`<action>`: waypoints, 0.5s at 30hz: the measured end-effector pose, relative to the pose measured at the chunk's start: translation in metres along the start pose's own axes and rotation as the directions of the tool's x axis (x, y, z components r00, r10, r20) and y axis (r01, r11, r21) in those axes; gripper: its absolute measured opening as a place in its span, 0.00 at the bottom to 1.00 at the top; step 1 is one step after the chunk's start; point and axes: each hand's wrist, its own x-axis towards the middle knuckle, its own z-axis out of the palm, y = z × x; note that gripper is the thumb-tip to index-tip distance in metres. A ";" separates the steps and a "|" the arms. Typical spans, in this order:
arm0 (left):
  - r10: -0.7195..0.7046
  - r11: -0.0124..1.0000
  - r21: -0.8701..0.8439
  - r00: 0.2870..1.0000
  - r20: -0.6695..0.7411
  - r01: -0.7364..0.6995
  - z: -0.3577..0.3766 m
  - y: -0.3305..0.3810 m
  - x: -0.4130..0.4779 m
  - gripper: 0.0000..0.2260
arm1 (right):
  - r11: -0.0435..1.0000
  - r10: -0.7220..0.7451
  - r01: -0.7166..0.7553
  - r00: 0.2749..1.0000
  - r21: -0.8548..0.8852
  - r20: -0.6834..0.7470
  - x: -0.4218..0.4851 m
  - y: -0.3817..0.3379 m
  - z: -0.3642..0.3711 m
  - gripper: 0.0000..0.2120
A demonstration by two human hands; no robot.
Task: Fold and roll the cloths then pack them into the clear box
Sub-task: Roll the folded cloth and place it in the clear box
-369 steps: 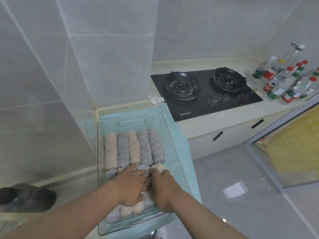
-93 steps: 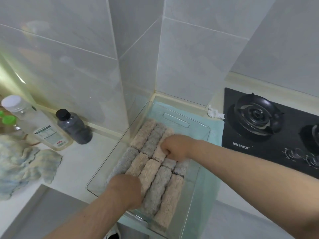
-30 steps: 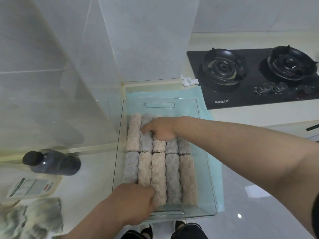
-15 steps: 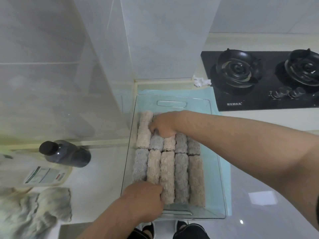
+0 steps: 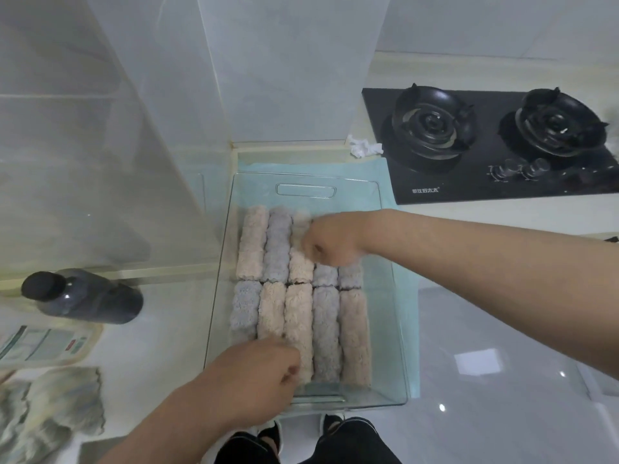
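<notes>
The clear box (image 5: 305, 190) stands on a teal mat (image 5: 385, 167) in the counter corner. It holds two rows of rolled cloths, beige (image 5: 251, 242) and grey (image 5: 326, 333), lying side by side. My left hand (image 5: 258, 373) is at the near-left end of the box, its fingers curled over the near ends of the beige rolls there. My right hand (image 5: 331, 242) reaches in from the right over the far row. Its fingers are curled and its knuckles press on the middle and right rolls, which it partly hides; the hand is blurred.
Loose unrolled cloths (image 5: 50, 406) lie on the counter at lower left. A dark bottle (image 5: 83, 296) and a labelled clear bottle (image 5: 43, 343) lie left of the box. A black gas hob (image 5: 485, 142) sits at the right, with a crumpled tissue (image 5: 363, 147) beside it.
My right hand has slid rightward along the far row, from the left rolls to the middle and right ones. My left hand has stayed at the near-left end.
</notes>
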 end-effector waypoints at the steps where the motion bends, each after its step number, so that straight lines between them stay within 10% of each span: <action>1: 0.037 0.993 -0.115 0.998 0.060 -0.030 -0.003 0.001 0.000 0.10 | 1.000 0.012 -0.011 0.998 -0.005 0.064 -0.008 0.002 0.003 0.12; 7: 0.061 0.997 0.017 0.950 0.306 -0.069 0.000 -0.001 0.017 0.14 | 0.993 -0.011 -0.017 0.970 0.114 0.244 -0.014 -0.002 0.024 0.22; 15: 0.006 1.000 -0.012 0.964 0.266 -0.003 0.003 -0.002 0.018 0.14 | 0.990 -0.013 -0.021 0.972 0.142 0.234 -0.013 -0.004 0.040 0.23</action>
